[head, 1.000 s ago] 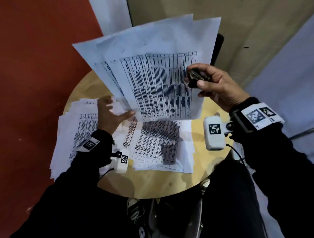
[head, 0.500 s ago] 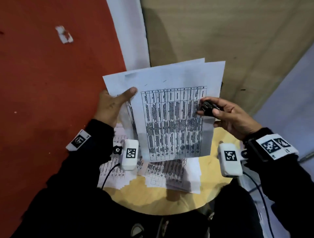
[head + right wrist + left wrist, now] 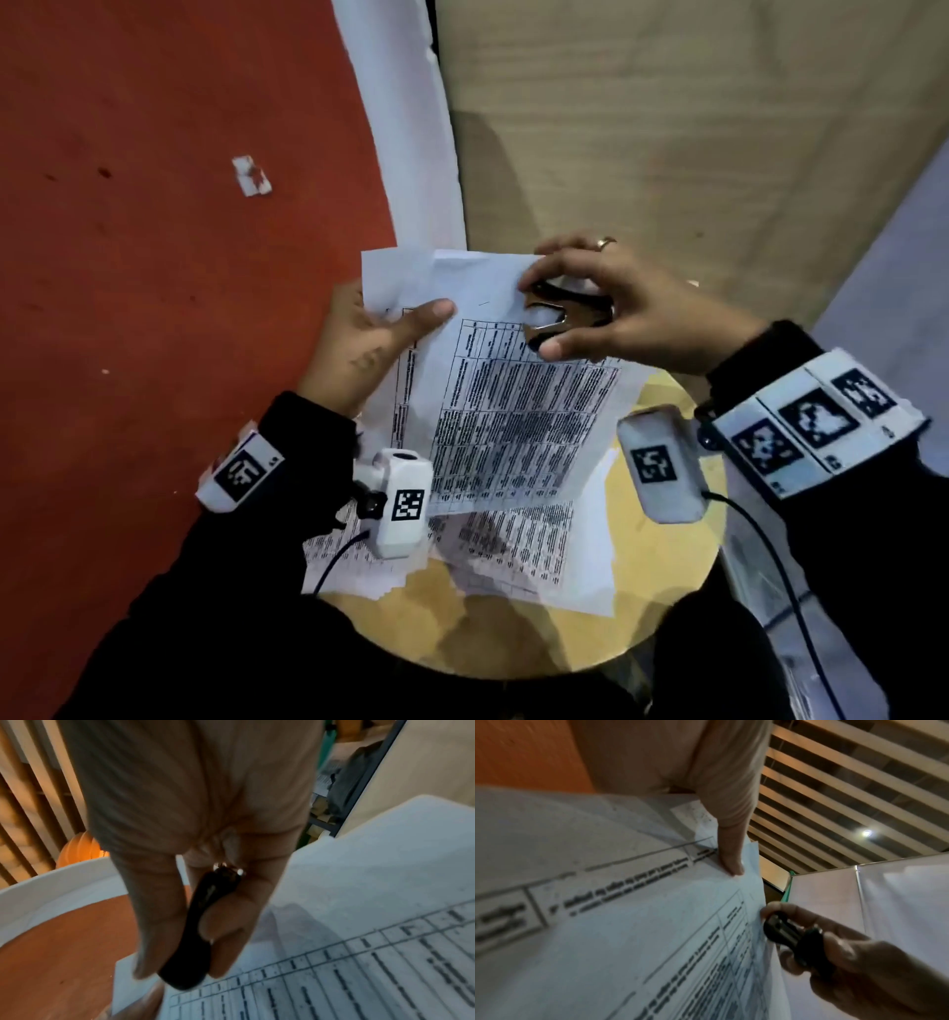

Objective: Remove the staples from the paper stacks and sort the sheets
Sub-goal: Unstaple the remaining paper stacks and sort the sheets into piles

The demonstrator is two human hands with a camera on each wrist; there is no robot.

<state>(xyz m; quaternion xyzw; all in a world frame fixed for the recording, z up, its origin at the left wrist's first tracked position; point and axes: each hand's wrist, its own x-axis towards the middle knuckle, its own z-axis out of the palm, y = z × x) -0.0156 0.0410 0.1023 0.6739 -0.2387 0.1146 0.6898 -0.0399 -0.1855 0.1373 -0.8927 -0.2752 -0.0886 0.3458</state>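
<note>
My left hand [image 3: 380, 339] holds a stapled stack of printed table sheets [image 3: 503, 411] up above the table, gripping its top left corner with the thumb [image 3: 731, 850] on the front page. My right hand [image 3: 542, 329] pinches a black staple remover [image 3: 565, 308] with shiny metal claws, held against the stack's top edge. In the left wrist view the remover [image 3: 790, 935] sits at the paper's edge [image 3: 628, 923]. The right wrist view shows the remover [image 3: 197, 933] between thumb and fingers over the page [image 3: 359, 923]. No staple is visible.
Below the stack is a small round wooden table [image 3: 513, 642] with loose printed sheets [image 3: 518, 550] in the middle and another pile [image 3: 349, 560] at its left. Red floor [image 3: 154, 257] with a paper scrap [image 3: 250, 176] lies left, a beige panel [image 3: 667, 128] ahead.
My left hand left the table pile and took the stack's top left corner. My right hand carried the staple remover from the stack's right edge to its top edge.
</note>
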